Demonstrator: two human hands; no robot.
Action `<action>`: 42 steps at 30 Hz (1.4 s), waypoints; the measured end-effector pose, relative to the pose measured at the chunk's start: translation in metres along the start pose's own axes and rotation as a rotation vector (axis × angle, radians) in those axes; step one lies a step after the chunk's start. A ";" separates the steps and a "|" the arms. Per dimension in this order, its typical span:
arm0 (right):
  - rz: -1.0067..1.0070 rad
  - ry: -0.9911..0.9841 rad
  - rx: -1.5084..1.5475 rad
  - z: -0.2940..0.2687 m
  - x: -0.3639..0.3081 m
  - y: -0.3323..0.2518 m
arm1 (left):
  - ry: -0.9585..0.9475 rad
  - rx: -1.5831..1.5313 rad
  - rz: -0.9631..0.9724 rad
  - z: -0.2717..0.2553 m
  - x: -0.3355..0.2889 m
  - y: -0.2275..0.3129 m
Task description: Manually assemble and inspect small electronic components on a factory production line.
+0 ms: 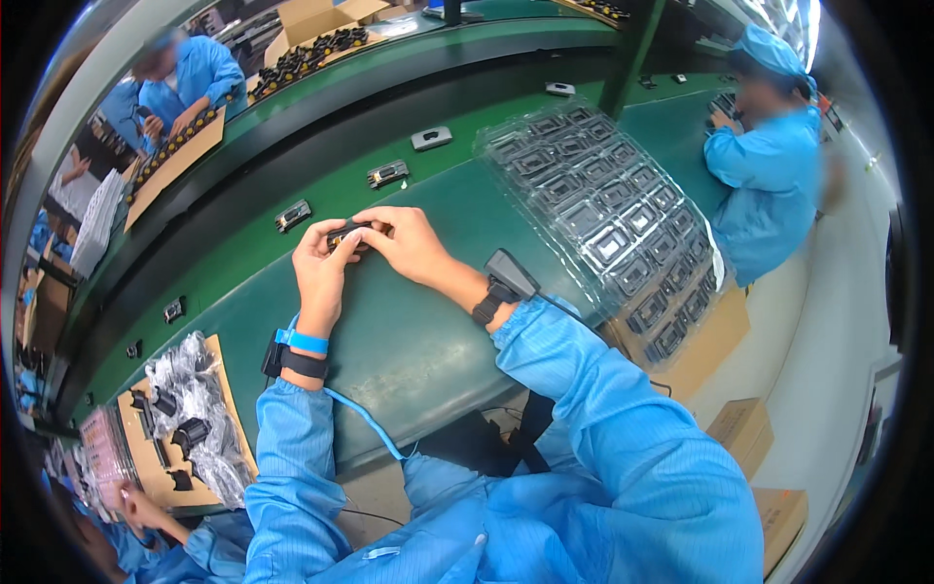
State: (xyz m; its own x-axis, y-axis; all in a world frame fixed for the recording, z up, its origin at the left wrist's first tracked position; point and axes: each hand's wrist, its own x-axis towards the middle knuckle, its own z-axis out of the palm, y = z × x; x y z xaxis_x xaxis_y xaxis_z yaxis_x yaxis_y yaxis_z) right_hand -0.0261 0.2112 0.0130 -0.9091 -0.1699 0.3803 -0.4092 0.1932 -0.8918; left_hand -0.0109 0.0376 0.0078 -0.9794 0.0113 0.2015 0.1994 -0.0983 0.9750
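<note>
Both hands met over the counter (418, 341), near its far edge, with a small dark part (347, 236) between them, lifted toward the green belt (238, 253) behind. The left hand (321, 263) had its grip drawn in around the left end of the part, fingers curled and thumb against it. The right hand (404, 238) came in from the other side, its grip narrowed to a pinch, thumb and bent forefinger on the same piece; the fingers hid much of it. On the belt just beyond the hands lay a small dark-and-silver unit (293, 215), with a second unit (387, 174) and a grey casing (431, 138) farther along to the right. A clear pocketed tray (584, 219) covered the right side of the counter, reaching past its near edge. To the left, a cardboard sheet (146, 453) carried a crumpled clear bag (219, 457) and curved black pieces (192, 436). A blue strap (304, 341) and a black band circled the left wrist; a black device (511, 275) sat on the right. A co-worker in blue (773, 161) worked beyond the tray.
</note>
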 end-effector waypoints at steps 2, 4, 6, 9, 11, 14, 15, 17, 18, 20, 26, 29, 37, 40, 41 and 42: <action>0.013 -0.017 0.149 -0.013 -0.001 0.008 | -0.053 -0.024 0.004 0.009 0.004 0.002; -0.009 0.037 0.185 -0.037 -0.001 0.010 | -0.047 -0.033 0.037 0.016 0.006 0.000; -0.098 0.175 -0.022 -0.078 -0.010 -0.011 | 0.021 -0.030 0.030 0.003 0.002 -0.010; -0.001 0.351 -0.514 -0.156 -0.028 -0.032 | 0.056 0.019 0.034 -0.013 0.000 -0.014; 0.237 0.219 -0.979 -0.195 -0.038 -0.027 | 0.045 0.065 0.045 -0.011 0.000 -0.011; 0.291 0.119 -1.206 -0.220 -0.053 -0.022 | 0.032 0.069 0.039 -0.002 0.004 -0.013; 0.308 0.108 -1.106 -0.225 -0.053 -0.020 | 0.021 0.069 0.039 -0.002 0.007 -0.014; 0.281 0.080 -1.121 -0.233 -0.052 -0.016 | 0.029 0.059 0.040 -0.006 0.009 -0.014; 0.249 0.048 -1.139 -0.236 -0.052 -0.014 | 0.032 0.061 0.041 -0.007 0.008 -0.016; 0.196 0.016 -1.195 -0.243 -0.053 -0.014 | 0.042 0.021 0.057 -0.004 0.007 -0.017; 0.206 -0.124 -1.224 -0.246 -0.062 -0.027 | 0.054 0.041 0.043 -0.006 0.004 -0.015; 0.233 -0.213 -1.215 -0.249 -0.064 -0.036 | 0.059 0.039 0.042 -0.008 0.003 -0.014; -0.023 -0.140 -1.249 -0.263 -0.066 -0.042 | 0.062 0.048 0.034 0.000 0.005 -0.011; -0.160 -0.063 -0.960 -0.223 -0.048 -0.062 | 0.087 0.079 0.018 -0.013 -0.001 -0.010; -0.250 -0.060 -0.853 -0.204 -0.039 -0.065 | 0.103 0.106 0.049 -0.015 -0.002 -0.009; -0.253 -0.098 -0.824 -0.187 -0.035 -0.065 | 0.104 0.137 0.040 -0.018 -0.002 -0.008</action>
State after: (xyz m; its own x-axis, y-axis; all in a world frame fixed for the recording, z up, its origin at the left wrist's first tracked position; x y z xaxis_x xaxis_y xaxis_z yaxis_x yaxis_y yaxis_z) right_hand 0.0176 0.3849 0.1032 -0.7875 -0.3774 0.4872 -0.5590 0.7703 -0.3068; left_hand -0.0111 0.0204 -0.0016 -0.9673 -0.0931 0.2360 0.2332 0.0399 0.9716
